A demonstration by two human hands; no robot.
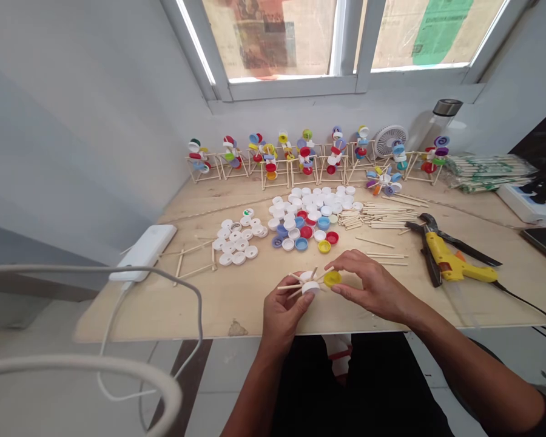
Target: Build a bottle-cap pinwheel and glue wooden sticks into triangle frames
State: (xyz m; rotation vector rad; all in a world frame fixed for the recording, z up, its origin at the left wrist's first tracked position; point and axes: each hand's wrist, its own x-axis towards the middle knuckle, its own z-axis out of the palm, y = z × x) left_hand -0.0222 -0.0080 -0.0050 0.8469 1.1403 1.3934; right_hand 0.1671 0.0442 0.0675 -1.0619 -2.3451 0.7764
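From the head camera, the left hand (pixel 284 309) curls around a white plastic bottle-cap hub (pixel 308 285), its thumb pressing on top and its fingers folded beneath. Thin wooden sticks (pixel 287 286) fan outward from the hub. The right hand (pixel 373 285) pinches a round yellow plastic bottle cap (pixel 332 278) between thumb and forefinger, just beside the hub, with its other fingers loosely curved. Gripping the hub close to the roots of the sticks and bringing the yellow cap in square looks like the steadiest way to work.

Both hands hover above the front edge of a pale plywood table (pixel 164 309). On it lie a cluster of white bottle caps (pixel 234 243), a mound of white and coloured caps (pixel 300 212), loose wooden sticks (pixel 377 215), black-handled pliers (pixel 428 220) and a yellow hot glue gun (pixel 450 264). Along the back stand a row of colourful cap-and-stick figures (pixel 264 158) and a small white desk fan (pixel 390 141), below a paper-covered window (pixel 273 42).
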